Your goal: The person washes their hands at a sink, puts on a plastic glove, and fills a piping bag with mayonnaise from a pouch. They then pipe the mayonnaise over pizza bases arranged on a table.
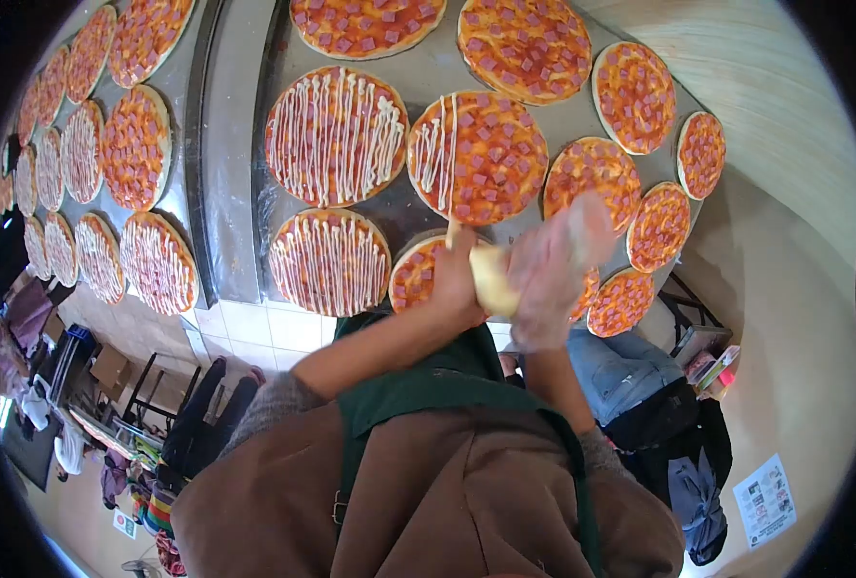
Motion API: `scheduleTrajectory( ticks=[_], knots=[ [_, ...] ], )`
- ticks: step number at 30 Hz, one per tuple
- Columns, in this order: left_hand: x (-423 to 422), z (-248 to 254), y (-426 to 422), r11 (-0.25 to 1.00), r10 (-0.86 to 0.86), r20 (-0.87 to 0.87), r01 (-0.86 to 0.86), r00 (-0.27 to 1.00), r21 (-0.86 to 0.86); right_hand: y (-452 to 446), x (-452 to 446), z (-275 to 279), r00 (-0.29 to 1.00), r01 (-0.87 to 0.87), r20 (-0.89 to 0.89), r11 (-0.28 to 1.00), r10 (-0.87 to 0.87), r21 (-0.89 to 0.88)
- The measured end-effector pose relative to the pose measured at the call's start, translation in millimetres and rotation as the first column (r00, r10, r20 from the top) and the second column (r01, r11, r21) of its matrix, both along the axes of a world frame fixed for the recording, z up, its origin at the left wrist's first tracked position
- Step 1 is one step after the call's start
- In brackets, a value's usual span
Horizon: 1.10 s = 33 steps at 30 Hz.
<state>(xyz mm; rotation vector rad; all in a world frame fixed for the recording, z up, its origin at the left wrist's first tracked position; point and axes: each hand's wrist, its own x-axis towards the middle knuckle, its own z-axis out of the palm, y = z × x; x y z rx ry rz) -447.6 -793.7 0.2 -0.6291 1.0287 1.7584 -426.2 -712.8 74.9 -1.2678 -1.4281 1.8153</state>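
Observation:
A soft bag of pale yellow sauce [492, 281], probably a piping bag, is between my two hands. My left hand [457, 279] is wrapped round its lower part near the tip. My right hand [555, 275], blurred and seemingly in a clear plastic glove, grips the other end. Just beyond them lies a pizza [493, 159] with ham cubes, its left part striped with cream-coloured sauce. A thin line of sauce runs from that pizza towards the tip. Partly behind my left hand sits another pizza [413, 277] with ham cubes.
Fully striped pizzas [336, 137] lie to the left on the metal table [389, 207]. Several unstriped pizzas [635, 96] spread to the right. A second metal table with pizzas [137, 149] stands across a gap. Someone in jeans [625, 371] is close on my right.

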Motion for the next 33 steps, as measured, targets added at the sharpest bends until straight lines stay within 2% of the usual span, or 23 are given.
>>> scheduleTrajectory(
  ticks=[1, 2, 5, 7, 8, 9, 10, 12, 13, 15, 16, 17, 18, 20, 22, 23, 24, 25, 26, 27, 28, 30, 33],
  knots=[
    [-4, 17, -1, 0.997, -0.008, 0.01, 0.008, 1.0, -0.071, -4, 9, -5, 0.998, 0.027, -0.045, 0.996, -0.031, -0.087],
    [-8, 10, 5, 0.975, -0.165, -0.142, 0.14, 0.976, -0.17, 3, -2, -2, 0.996, 0.005, -0.09, 0.998, -0.01, -0.067],
    [-64, 4, 62, 0.997, 0.079, 0.186, -0.082, 0.979, 0.009, 43, -35, -16, 0.95, -0.097, -0.289, 0.992, 0.116, 0.079],
    [-76, 9, 75, 0.996, 0.056, 0.144, -0.045, 0.988, -0.076, 51, -29, -23, 0.946, -0.187, -0.212, 0.948, 0.245, 0.259],
    [-67, 8, 69, 0.996, 0.048, 0.128, -0.038, 0.991, -0.084, 44, -18, -19, 0.962, -0.242, -0.043, 0.913, 0.27, 0.328],
    [-51, 11, 50, 0.992, -0.019, 0.141, 0.037, 0.99, -0.121, 31, -5, -15, 0.969, -0.233, -0.004, 0.924, 0.246, 0.303],
    [-26, 14, 27, 0.981, -0.084, 0.156, 0.109, 0.984, -0.16, 14, 7, -10, 0.987, -0.153, -0.022, 0.978, 0.157, 0.139],
    [15, 2, 5, 0.985, 0.0, 0.08, 0.014, 0.997, -0.174, -10, 22, 0, 0.996, -0.042, -0.088, 0.992, 0.032, -0.121],
    [21, -2, 2, 0.984, 0.006, 0.058, 0.004, 0.998, -0.177, -8, 24, -3, 0.969, -0.103, -0.233, 0.991, 0.08, -0.088],
    [-11, 13, 19, 0.971, -0.128, 0.106, 0.146, 0.986, -0.189, 19, 4, -5, 0.979, -0.205, 0.043, 0.95, 0.2, 0.236],
    [-39, 21, 41, 0.995, -0.007, 0.149, 0.022, 0.989, -0.096, 33, -6, -7, 0.961, -0.258, 0.191, 0.89, 0.198, 0.377],
    [-58, 6, 61, 0.995, -0.061, 0.111, 0.069, 0.992, -0.07, 41, -19, -10, 0.976, -0.209, 0.15, 0.872, 0.158, 0.442],
    [-72, 6, 79, 0.998, 0.011, 0.2, 0.002, 0.98, -0.066, 49, -32, -14, 0.987, -0.159, 0.109, 0.848, 0.12, 0.505],
    [-60, 7, 72, 0.996, 0.071, 0.156, -0.061, 0.985, -0.07, 43, -26, -12, 0.992, -0.122, 0.082, 0.908, 0.097, 0.401],
    [-12, 6, 27, 0.996, 0.068, 0.268, -0.052, 0.961, -0.069, 17, 16, -19, 0.988, -0.057, 0.149, 0.975, 0.025, 0.214],
    [33, -33, -5, 0.995, -0.096, 0.032, 0.097, 0.995, -0.036, 5, 37, -24, 0.983, 0.017, 0.183, 0.996, -0.033, 0.088],
    [29, -21, -3, 0.992, -0.111, -0.006, 0.11, 0.994, -0.068, 0, 48, -29, 0.977, 0.05, 0.204, 0.998, -0.056, 0.035],
    [24, -8, 0, 0.987, -0.127, -0.042, 0.123, 0.991, -0.102, -4, 4, 16, 0.965, 0.185, 0.199, 0.981, -0.168, -0.065],
    [19, 5, 2, 0.981, -0.145, -0.077, 0.134, 0.986, -0.138, 10, -2, 10, 0.986, 0.114, 0.121, 0.993, -0.113, -0.004],
    [-18, 26, 30, 0.984, -0.048, 0.2, 0.08, 0.979, -0.156, 24, -8, 4, 0.998, 0.048, 0.038, 0.997, -0.05, 0.059],
    [-37, 14, 50, 0.991, -0.092, 0.1, 0.101, 0.991, -0.089, 38, -14, -2, 0.999, -0.011, -0.045, 0.993, 0.017, 0.121],
    [-75, 15, 88, 0.999, 0.044, 0.131, -0.041, 0.99, -0.031, 58, -35, -13, 0.988, -0.131, 0.136, 0.84, 0.069, 0.526],
    [-44, -5, 66, 0.984, -0.091, 0.135, 0.11, 0.987, -0.14, 48, -11, -15, 0.964, -0.237, 0.228, 0.838, 0.139, 0.491]
  ],
)
